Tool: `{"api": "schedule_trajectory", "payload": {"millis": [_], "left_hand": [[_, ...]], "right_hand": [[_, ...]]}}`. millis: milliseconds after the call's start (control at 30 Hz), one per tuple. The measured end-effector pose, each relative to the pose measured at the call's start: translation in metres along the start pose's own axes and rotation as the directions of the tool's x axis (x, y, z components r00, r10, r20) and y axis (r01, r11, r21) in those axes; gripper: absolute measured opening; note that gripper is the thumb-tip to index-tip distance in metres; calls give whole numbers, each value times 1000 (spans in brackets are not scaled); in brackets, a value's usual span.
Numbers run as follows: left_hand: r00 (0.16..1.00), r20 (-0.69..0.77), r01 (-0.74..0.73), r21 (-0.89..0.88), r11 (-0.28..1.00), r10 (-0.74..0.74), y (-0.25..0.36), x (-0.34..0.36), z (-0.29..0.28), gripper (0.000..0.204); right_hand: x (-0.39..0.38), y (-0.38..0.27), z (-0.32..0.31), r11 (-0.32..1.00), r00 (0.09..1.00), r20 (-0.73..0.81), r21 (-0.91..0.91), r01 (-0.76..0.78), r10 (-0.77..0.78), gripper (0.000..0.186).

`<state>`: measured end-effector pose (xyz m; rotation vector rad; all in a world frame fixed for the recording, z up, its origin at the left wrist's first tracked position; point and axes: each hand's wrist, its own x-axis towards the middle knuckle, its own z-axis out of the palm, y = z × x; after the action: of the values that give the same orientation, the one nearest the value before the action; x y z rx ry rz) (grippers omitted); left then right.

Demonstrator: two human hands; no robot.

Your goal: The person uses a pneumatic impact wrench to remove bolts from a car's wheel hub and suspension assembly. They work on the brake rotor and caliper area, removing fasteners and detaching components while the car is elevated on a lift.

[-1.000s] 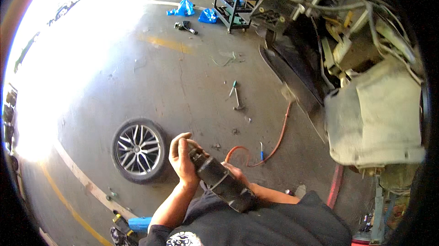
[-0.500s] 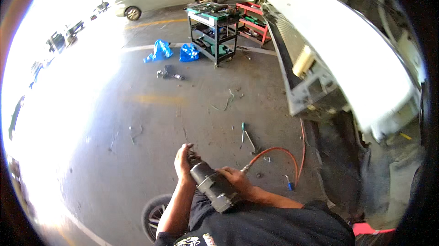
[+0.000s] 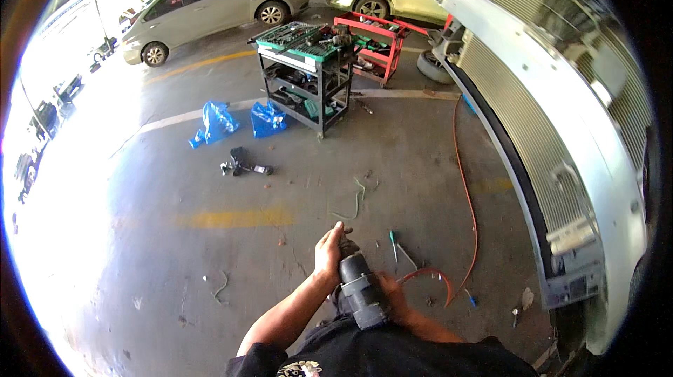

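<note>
Turned more upright in view since earlier frame: black tool (image 3: 363, 300), held just ahead of black shirt (image 3: 399, 354). Left hand (image 3: 328, 254), fingers curled round tool's front end; right hand (image 3: 394, 298) blurred behind tool, finger grip cannot be told. For steady handling: support both ends, keep orange hose (image 3: 423, 271) slack, clear of green-handled screwdriver (image 3: 392, 237).

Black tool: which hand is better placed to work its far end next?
Left, probably: the left hand is at the far end of the black tool, while the right hand is beside its body, near the orange hose.
</note>
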<state>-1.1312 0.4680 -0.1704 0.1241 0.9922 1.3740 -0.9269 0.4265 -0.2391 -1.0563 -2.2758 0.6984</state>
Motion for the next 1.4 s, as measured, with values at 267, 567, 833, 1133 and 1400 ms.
{"api": "schedule_trajectory", "payload": {"millis": [267,567,833,1133,1400], "left_hand": [[991,-133,-16,63,998,24,155,190,-41,42],[989,-149,7,-64,998,-16,284,362,8,30],[961,-206,221,183,958,-183,321,624,82,35],[789,7,536,481,694,-614,306,797,236,33],[803,-122,569,447,690,-584,219,992,329,37]], "right_hand": [[243,22,78,976,969,239,186,-113,67,32],[464,71,58,980,993,111,185,-71,51,38],[643,194,27,946,975,52,235,-222,215,55],[705,284,-22,865,829,-268,261,-429,491,78],[782,417,-81,813,723,-411,452,-368,556,93]]}}
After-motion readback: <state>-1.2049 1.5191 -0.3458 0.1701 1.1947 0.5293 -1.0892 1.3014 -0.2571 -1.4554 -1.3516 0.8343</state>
